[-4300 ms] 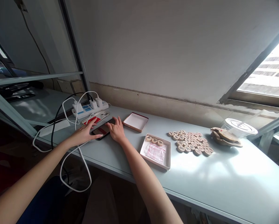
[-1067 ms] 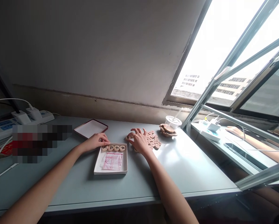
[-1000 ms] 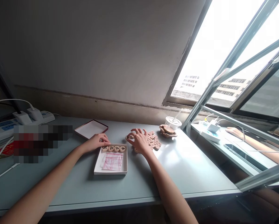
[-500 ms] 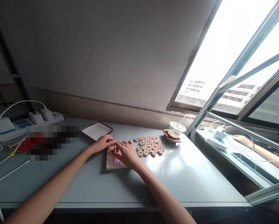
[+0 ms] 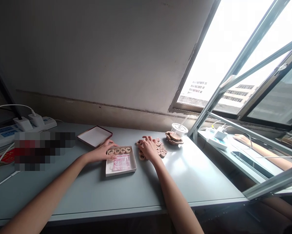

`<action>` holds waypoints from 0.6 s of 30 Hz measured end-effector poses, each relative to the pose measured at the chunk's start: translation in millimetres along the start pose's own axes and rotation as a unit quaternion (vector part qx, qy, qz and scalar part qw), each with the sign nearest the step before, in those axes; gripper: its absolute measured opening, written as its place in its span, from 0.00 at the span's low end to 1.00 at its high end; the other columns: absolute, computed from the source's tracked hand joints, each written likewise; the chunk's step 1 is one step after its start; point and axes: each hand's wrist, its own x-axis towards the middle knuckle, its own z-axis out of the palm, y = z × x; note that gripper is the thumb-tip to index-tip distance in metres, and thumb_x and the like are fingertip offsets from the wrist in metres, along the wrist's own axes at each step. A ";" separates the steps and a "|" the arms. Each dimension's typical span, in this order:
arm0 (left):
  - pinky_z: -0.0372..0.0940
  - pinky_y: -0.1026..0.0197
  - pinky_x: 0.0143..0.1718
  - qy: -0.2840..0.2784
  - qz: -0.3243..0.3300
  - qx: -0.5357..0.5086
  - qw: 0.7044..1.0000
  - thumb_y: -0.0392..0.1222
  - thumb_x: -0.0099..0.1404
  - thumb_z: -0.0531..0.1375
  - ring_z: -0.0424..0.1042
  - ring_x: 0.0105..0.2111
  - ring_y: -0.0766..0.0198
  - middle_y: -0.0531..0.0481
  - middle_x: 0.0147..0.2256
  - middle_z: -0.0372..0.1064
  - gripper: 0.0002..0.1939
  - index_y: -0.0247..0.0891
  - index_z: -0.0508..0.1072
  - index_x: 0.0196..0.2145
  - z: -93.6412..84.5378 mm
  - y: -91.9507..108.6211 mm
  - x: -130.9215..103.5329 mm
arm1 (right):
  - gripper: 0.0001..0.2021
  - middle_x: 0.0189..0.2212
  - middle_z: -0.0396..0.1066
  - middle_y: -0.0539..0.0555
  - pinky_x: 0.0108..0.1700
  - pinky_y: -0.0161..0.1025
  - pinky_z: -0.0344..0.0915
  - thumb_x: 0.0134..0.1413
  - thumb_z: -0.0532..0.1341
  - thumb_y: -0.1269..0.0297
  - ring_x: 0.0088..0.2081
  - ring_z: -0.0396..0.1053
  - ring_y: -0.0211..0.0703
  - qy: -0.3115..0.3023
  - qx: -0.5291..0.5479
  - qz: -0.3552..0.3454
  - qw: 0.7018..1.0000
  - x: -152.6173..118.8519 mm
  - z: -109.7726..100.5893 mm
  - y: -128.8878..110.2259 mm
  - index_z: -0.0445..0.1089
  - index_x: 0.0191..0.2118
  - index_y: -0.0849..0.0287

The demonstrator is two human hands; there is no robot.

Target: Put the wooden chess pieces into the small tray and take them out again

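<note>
We are viewing from one head-worn camera, looking forward and down along both forearms onto the grey table (image 5: 126,188), wall and window beyond.

left hand (image 5: 102,152) rests at the left rim of white box (image 5: 120,161), centre frame | four wooden discs (image 5: 119,150) line its far edge | right hand (image 5: 149,148) spread flat over disc pile (image 5: 160,150) | lid (image 5: 94,136) behind on table (image 5: 197,175)
</note>
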 end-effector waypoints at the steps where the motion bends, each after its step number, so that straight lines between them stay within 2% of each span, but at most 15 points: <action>1: 0.59 0.57 0.51 -0.006 0.002 0.002 1.000 0.63 0.53 0.57 0.60 0.52 0.53 0.47 0.53 0.54 0.33 0.47 0.63 0.54 -0.9 0.2 0.1 | 0.10 0.49 0.65 0.57 0.48 0.49 0.50 0.57 0.58 0.60 0.50 0.56 0.52 -0.009 0.002 -0.002 1.000 -0.2 2.1 2.8 0.72 0.41 0.55; 6: 0.57 0.57 0.54 -0.017 0.003 0.002 1.000 0.62 0.52 0.59 0.58 0.53 0.52 0.47 0.53 0.55 0.34 0.46 0.64 0.53 -4.5 -0.9 2.2 | 0.12 0.46 0.65 0.54 0.46 0.46 0.53 0.54 0.59 0.51 0.48 0.57 0.49 0.026 0.057 -0.015 0.998 -1.4 -5.7 0.9 0.73 0.38 0.52; 8: 0.56 0.57 0.54 -0.019 0.008 -0.004 1.000 0.62 0.52 0.59 0.58 0.54 0.52 0.47 0.53 0.55 0.34 0.45 0.64 0.54 -4.7 -1.6 2.7 | 0.13 0.44 0.65 0.52 0.45 0.42 0.56 0.55 0.58 0.50 0.46 0.59 0.46 0.017 0.116 -0.063 0.991 -3.1 -14.3 -4.0 0.72 0.40 0.50; 11: 0.56 0.57 0.54 -0.017 0.016 -0.018 1.000 0.62 0.57 0.55 0.57 0.54 0.53 0.48 0.52 0.57 0.30 0.45 0.65 0.53 -4.5 -2.1 2.9 | 0.12 0.39 0.67 0.51 0.42 0.36 0.58 0.53 0.61 0.54 0.42 0.61 0.40 -0.054 0.191 -0.177 0.964 -7.9 -22.2 -16.8 0.71 0.42 0.51; 13: 0.54 0.58 0.55 -0.009 0.014 -0.025 1.000 0.61 0.61 0.50 0.57 0.55 0.55 0.48 0.52 0.58 0.27 0.45 0.66 0.52 -4.2 -2.0 2.9 | 0.10 0.36 0.68 0.50 0.41 0.35 0.58 0.52 0.63 0.58 0.40 0.61 0.39 -0.082 0.190 -0.226 0.952 -11.8 -21.3 -28.8 0.71 0.41 0.52; 15: 0.53 0.59 0.56 -0.002 0.007 -0.028 1.000 0.61 0.63 0.47 0.55 0.56 0.57 0.48 0.52 0.58 0.26 0.45 0.66 0.52 -3.8 -1.8 3.0 | 0.09 0.36 0.68 0.50 0.41 0.36 0.57 0.52 0.64 0.59 0.39 0.62 0.39 -0.080 0.168 -0.251 0.950 -15.1 -16.6 -40.9 0.72 0.40 0.52; 18: 0.53 0.60 0.56 -0.003 0.000 -0.025 1.000 0.61 0.63 0.47 0.56 0.56 0.57 0.48 0.53 0.58 0.26 0.44 0.66 0.52 -3.6 -1.8 2.8 | 0.11 0.38 0.69 0.51 0.41 0.36 0.55 0.52 0.64 0.59 0.39 0.62 0.41 -0.068 0.147 -0.268 0.950 -17.5 -8.4 -53.9 0.71 0.42 0.53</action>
